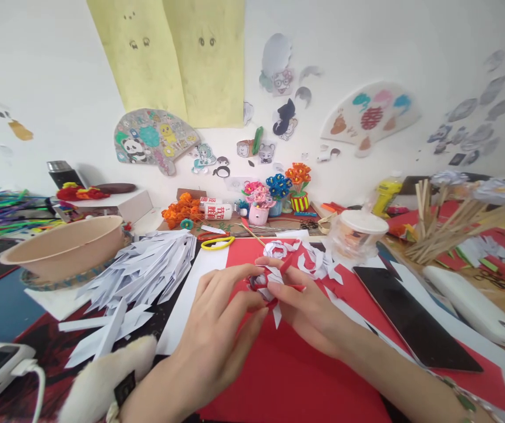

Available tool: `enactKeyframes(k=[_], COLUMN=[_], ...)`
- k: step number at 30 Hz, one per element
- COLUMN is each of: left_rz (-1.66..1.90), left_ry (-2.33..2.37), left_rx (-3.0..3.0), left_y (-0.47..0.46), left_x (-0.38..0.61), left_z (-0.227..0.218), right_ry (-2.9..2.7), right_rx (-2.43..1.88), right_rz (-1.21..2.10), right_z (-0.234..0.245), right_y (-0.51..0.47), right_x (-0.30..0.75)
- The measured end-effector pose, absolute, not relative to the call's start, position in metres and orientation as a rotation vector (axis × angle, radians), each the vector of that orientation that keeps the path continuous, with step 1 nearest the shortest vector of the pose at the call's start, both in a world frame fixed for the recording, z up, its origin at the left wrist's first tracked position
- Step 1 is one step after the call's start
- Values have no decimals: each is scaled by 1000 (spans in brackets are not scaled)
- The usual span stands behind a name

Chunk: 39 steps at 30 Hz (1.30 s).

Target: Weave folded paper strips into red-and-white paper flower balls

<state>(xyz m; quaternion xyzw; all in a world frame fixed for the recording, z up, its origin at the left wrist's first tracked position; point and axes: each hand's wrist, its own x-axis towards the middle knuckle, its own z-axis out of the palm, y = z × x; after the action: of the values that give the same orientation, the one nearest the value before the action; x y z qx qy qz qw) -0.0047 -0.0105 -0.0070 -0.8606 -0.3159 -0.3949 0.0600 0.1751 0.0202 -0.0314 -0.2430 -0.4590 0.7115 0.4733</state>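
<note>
Red-and-white paper piece point(272, 274) | left fingers point(242, 303): curled, pinching it | right fingers point(288, 295): pinching it

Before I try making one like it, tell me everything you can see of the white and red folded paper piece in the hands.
The white and red folded paper piece is small, with bent white layers, narrow red parts poking out between the fingers, and a pointed white tip hanging below. The left hand and right hand hold it from both sides, above the red sheet. Fingers cover much of it, hiding its full shape.
</note>
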Motion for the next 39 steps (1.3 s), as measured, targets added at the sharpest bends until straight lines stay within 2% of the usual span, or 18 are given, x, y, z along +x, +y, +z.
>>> enactKeyframes(k=[39], left_rz=[-1477], left_ry=[-1033], left_rx=[-2409], left_y=[-9], left_x=[-2], left_z=[-9], right_ry=[-1217], right_rx=[-402], right_rz=[1910], right_z=[-22], right_y=[21], right_x=[180])
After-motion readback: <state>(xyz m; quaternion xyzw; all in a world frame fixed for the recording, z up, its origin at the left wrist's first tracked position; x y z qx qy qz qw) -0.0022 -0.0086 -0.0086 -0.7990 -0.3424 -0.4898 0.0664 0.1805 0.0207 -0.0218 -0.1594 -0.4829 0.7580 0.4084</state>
